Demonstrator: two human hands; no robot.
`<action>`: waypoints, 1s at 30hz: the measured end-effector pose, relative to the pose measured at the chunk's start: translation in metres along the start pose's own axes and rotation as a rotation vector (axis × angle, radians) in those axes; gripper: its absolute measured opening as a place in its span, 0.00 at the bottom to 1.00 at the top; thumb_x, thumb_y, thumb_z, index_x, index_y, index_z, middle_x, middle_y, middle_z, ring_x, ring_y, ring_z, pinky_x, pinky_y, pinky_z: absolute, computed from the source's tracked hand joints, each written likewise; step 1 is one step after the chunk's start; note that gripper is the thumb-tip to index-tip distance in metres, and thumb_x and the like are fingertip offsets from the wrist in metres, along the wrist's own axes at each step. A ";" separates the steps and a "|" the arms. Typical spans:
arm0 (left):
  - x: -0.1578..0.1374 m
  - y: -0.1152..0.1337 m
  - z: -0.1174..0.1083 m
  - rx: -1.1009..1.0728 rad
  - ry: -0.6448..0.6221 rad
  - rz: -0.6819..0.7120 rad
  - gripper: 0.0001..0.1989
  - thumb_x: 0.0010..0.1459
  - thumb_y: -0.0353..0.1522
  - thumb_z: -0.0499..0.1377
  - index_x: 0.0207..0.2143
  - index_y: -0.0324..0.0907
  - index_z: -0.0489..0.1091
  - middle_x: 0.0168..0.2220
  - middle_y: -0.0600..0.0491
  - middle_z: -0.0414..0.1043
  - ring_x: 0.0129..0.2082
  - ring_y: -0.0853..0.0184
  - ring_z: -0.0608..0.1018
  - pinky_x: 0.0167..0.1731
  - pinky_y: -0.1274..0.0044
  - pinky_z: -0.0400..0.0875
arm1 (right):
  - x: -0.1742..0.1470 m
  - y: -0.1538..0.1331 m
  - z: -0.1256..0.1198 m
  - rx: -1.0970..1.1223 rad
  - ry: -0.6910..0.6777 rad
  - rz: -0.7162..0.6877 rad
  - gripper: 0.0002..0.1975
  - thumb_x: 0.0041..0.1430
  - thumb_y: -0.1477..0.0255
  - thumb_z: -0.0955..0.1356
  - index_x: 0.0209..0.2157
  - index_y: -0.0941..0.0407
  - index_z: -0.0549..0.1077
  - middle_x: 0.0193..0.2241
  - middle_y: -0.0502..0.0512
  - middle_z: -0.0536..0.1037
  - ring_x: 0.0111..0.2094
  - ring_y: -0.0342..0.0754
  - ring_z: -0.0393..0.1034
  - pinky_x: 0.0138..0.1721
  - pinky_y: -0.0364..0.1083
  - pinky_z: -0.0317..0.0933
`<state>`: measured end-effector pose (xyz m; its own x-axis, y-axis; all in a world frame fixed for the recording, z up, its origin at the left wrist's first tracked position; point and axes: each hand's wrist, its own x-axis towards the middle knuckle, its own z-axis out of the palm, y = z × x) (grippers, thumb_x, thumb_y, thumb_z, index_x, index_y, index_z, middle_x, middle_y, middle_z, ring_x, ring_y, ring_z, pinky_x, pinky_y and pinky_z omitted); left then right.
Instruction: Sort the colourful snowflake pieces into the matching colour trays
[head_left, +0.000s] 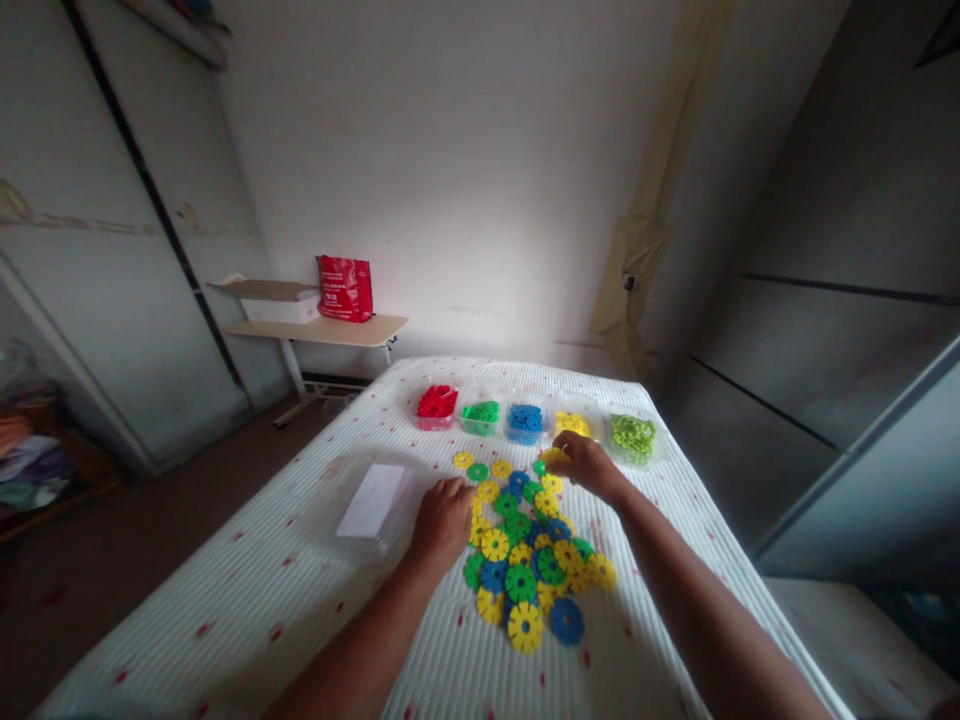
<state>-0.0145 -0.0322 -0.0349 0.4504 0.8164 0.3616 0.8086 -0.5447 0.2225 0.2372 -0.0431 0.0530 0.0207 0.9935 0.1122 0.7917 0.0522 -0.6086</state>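
Head view, with the loose pile of notched plastic discs [521,581] as the centre of the clock: yellow, green and blue pieces overlap there on a ribbed white cover [285,610] dotted with red marks. The left hand [448,520] lies at ten o'clock, right against the pile's edge, its fingers bent towards the discs; whether they are clamped on one, I cannot tell. At one o'clock the right hand [586,465] has its thumb and fingers together on a yellow disc [553,457] — held just past the pile's far end.

Beyond, a row of clear tubs [523,438] runs from eleven to two o'clock: red pieces [437,401] first, then green pieces [481,411], blue pieces [525,416], yellow pieces [571,422] and, last, light green pieces [632,434]. The right hand is nearest the yellow ones.

At nine to ten o'clock, beyond the left hand, sits a clear container [369,546] with a white rectangle [375,500] showing on it. Farther off at ten to eleven — against the wall — a small desk [352,331] bears a red bag [345,289] and a white box [279,309].
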 end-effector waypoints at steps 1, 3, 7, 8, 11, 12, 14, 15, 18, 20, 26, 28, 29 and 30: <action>0.000 0.000 0.000 -0.001 0.000 -0.004 0.13 0.56 0.24 0.52 0.41 0.41 0.71 0.40 0.48 0.70 0.44 0.63 0.70 0.46 0.72 0.63 | 0.006 0.003 -0.005 -0.006 0.036 0.023 0.09 0.47 0.71 0.68 0.33 0.57 0.67 0.22 0.48 0.72 0.20 0.40 0.61 0.23 0.39 0.51; 0.000 0.000 0.000 -0.006 0.002 -0.015 0.13 0.56 0.24 0.52 0.41 0.42 0.71 0.40 0.48 0.70 0.44 0.63 0.70 0.46 0.71 0.63 | 0.020 0.008 -0.016 -0.100 0.159 0.051 0.09 0.47 0.70 0.68 0.33 0.57 0.68 0.23 0.50 0.73 0.22 0.42 0.63 0.23 0.40 0.51; -0.001 0.001 -0.001 -0.011 -0.006 -0.025 0.14 0.56 0.24 0.51 0.43 0.42 0.70 0.41 0.48 0.70 0.45 0.63 0.69 0.46 0.71 0.63 | 0.048 0.019 -0.031 -0.318 0.377 0.157 0.14 0.50 0.69 0.67 0.41 0.57 0.70 0.29 0.55 0.76 0.28 0.46 0.68 0.26 0.41 0.53; -0.001 0.001 -0.001 -0.008 -0.012 -0.028 0.14 0.56 0.25 0.51 0.43 0.42 0.70 0.41 0.48 0.70 0.45 0.63 0.69 0.46 0.71 0.63 | 0.054 0.022 -0.032 -0.348 0.387 0.173 0.18 0.50 0.69 0.67 0.44 0.57 0.69 0.31 0.56 0.76 0.30 0.47 0.69 0.27 0.42 0.54; -0.001 0.001 -0.001 -0.005 -0.030 -0.041 0.14 0.56 0.25 0.51 0.43 0.43 0.70 0.43 0.48 0.70 0.46 0.62 0.69 0.47 0.71 0.63 | 0.063 0.027 -0.034 -0.396 0.392 0.165 0.25 0.50 0.70 0.67 0.51 0.59 0.66 0.36 0.60 0.76 0.34 0.49 0.70 0.31 0.42 0.56; -0.001 0.001 -0.001 -0.007 -0.030 -0.041 0.14 0.56 0.25 0.51 0.43 0.43 0.70 0.43 0.48 0.70 0.46 0.63 0.69 0.47 0.71 0.63 | 0.062 0.028 -0.033 -0.397 0.402 0.148 0.24 0.51 0.70 0.67 0.51 0.60 0.66 0.37 0.60 0.76 0.35 0.49 0.70 0.32 0.42 0.57; -0.001 0.000 0.000 -0.010 -0.023 -0.031 0.14 0.56 0.25 0.52 0.44 0.43 0.70 0.44 0.49 0.70 0.46 0.63 0.69 0.47 0.71 0.62 | 0.054 0.031 -0.028 -0.396 0.421 0.078 0.18 0.53 0.72 0.64 0.46 0.59 0.70 0.36 0.59 0.76 0.34 0.48 0.70 0.32 0.42 0.56; -0.001 0.000 0.000 -0.010 -0.018 -0.025 0.14 0.56 0.25 0.52 0.43 0.43 0.70 0.44 0.49 0.70 0.46 0.63 0.69 0.47 0.71 0.62 | 0.047 0.033 -0.025 -0.404 0.425 0.035 0.14 0.55 0.72 0.62 0.42 0.59 0.72 0.35 0.58 0.76 0.33 0.47 0.70 0.32 0.42 0.56; -0.001 -0.001 0.001 -0.007 -0.007 -0.015 0.13 0.56 0.25 0.52 0.42 0.43 0.71 0.42 0.49 0.70 0.45 0.63 0.69 0.46 0.72 0.63 | 0.017 0.043 -0.011 -0.456 0.391 -0.058 0.13 0.57 0.72 0.58 0.31 0.58 0.73 0.29 0.56 0.76 0.28 0.45 0.68 0.29 0.41 0.53; -0.001 0.000 0.000 -0.016 0.005 -0.014 0.13 0.56 0.24 0.52 0.42 0.43 0.70 0.41 0.49 0.71 0.44 0.63 0.70 0.46 0.72 0.63 | -0.005 0.055 -0.001 -0.465 0.336 -0.086 0.14 0.58 0.71 0.57 0.28 0.57 0.73 0.28 0.56 0.76 0.27 0.44 0.67 0.28 0.41 0.51; -0.001 0.002 -0.005 -0.036 0.021 -0.011 0.14 0.58 0.25 0.49 0.43 0.43 0.70 0.41 0.50 0.72 0.44 0.65 0.71 0.46 0.73 0.63 | -0.041 0.092 0.016 -0.326 0.304 0.116 0.12 0.55 0.70 0.60 0.28 0.55 0.73 0.28 0.54 0.77 0.28 0.46 0.69 0.28 0.41 0.53; -0.001 0.004 -0.007 -0.051 0.038 -0.009 0.14 0.58 0.25 0.49 0.43 0.44 0.70 0.41 0.51 0.72 0.44 0.65 0.71 0.46 0.73 0.63 | -0.041 0.097 0.018 -0.291 0.300 0.137 0.11 0.55 0.69 0.60 0.29 0.54 0.73 0.28 0.54 0.77 0.29 0.46 0.69 0.29 0.41 0.54; -0.001 0.005 -0.008 -0.060 0.048 -0.005 0.14 0.58 0.26 0.50 0.43 0.44 0.70 0.41 0.51 0.73 0.44 0.64 0.71 0.46 0.72 0.63 | -0.040 0.097 0.019 -0.297 0.296 0.136 0.11 0.55 0.69 0.60 0.29 0.54 0.73 0.28 0.53 0.77 0.30 0.46 0.69 0.29 0.41 0.54; -0.001 0.007 -0.008 -0.068 0.052 0.003 0.13 0.58 0.26 0.50 0.42 0.45 0.70 0.41 0.51 0.73 0.44 0.64 0.71 0.46 0.72 0.63 | -0.039 0.097 0.019 -0.315 0.287 0.132 0.11 0.55 0.70 0.60 0.30 0.55 0.73 0.29 0.54 0.77 0.30 0.46 0.69 0.29 0.41 0.53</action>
<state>-0.0121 -0.0385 -0.0258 0.4306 0.8048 0.4086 0.7791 -0.5600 0.2820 0.3014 -0.0753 -0.0258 0.2672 0.9189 0.2901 0.9174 -0.1505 -0.3684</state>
